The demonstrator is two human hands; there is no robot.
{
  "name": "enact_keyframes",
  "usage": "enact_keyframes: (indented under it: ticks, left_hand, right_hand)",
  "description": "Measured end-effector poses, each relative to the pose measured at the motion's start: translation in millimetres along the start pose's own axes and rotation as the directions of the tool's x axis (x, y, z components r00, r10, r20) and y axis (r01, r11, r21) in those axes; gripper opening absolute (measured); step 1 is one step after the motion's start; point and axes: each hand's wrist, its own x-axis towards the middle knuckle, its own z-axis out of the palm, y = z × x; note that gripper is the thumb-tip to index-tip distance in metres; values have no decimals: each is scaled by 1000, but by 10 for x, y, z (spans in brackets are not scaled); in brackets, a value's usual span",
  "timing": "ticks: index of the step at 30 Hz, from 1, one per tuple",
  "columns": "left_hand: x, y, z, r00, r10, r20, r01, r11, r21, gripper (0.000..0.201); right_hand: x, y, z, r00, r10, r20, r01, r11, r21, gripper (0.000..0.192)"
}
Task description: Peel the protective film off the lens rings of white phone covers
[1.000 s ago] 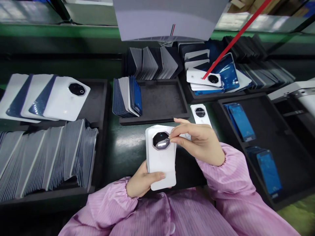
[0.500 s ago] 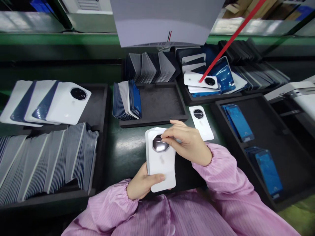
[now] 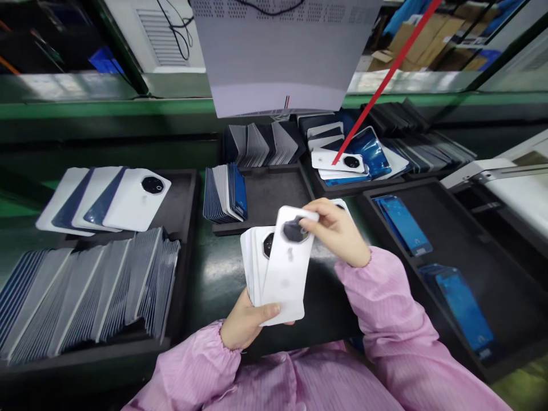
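Observation:
My left hand grips a small stack of white phone back covers near their lower end, thumb on top. The top phone back cover is fanned out to the right of the stack, and its dark round camera area shows near the upper end. My right hand pinches that cover's upper right corner between thumb and fingers. Behind my right hand, another white phone back cover lies on the dark table, mostly hidden.
At left, a black tray bears fanned white covers and rows of upright panels. A middle tray has blue and grey panels. Blue panels lie in the right tray. A red strip slants overhead.
The top cover has swung away from the stack to the right, its upper corner now in my right hand. Earlier my right fingers were at its camera area. The view has tilted upward.

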Motion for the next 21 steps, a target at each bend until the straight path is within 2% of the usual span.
enact_keyframes:
  ticks: [2, 4, 5, 7, 9, 11, 13, 15, 18, 19, 21]
  left_hand:
    - [-8, 24, 2, 999, 31, -28, -31, 1000, -3, 41]
    - [-16, 49, -7, 996, 71, -52, -71, 997, -11, 39]
    - [-19, 63, -14, 993, 93, -68, -94, 995, -16, 38]
    - [-22, 87, -33, 984, 142, -111, -145, 989, -20, 35]
    - [-20, 107, -51, 969, 191, -154, -196, 980, -15, 35]
    - [-18, 118, -61, 959, 226, -174, -232, 973, -14, 39]
    - [-19, 119, -56, 959, 230, -164, -235, 972, -12, 43]
    - [-23, 111, -38, 966, 213, -144, -216, 976, -3, 45]
    - [-29, 77, -11, 973, 187, -134, -185, 982, 26, 43]
    - [-29, 57, -10, 972, 186, -144, -183, 983, 35, 43]
    - [-26, 8, -28, 966, 194, -172, -186, 981, 60, 44]
  right_hand:
    - [20, 48, -195, 984, 106, -142, -67, 963, 259, 20]
    - [12, 140, -387, 966, 201, -162, -113, 894, 434, 23]
    - [-10, 202, -451, 967, 221, -131, -141, 884, 445, 26]
    - [-94, 353, -463, 968, 248, 26, -244, 923, 297, 30]
    - [-216, 521, -312, 934, 288, 214, -288, 957, -32, 34]
    - [-340, 662, -61, 927, 288, 241, -252, 953, -168, 30]
    - [-424, 722, 179, 954, 248, 167, -203, 947, -250, 21]
    - [-445, 655, 326, 982, 183, 52, -158, 935, -319, 17]
    - [-372, 311, 357, 995, -62, -83, 27, 927, -374, 17]
    - [-333, 157, 343, 982, -167, -89, 124, 923, -366, 15]
    - [-249, -144, 325, 959, -278, -47, 251, 917, -310, 10]
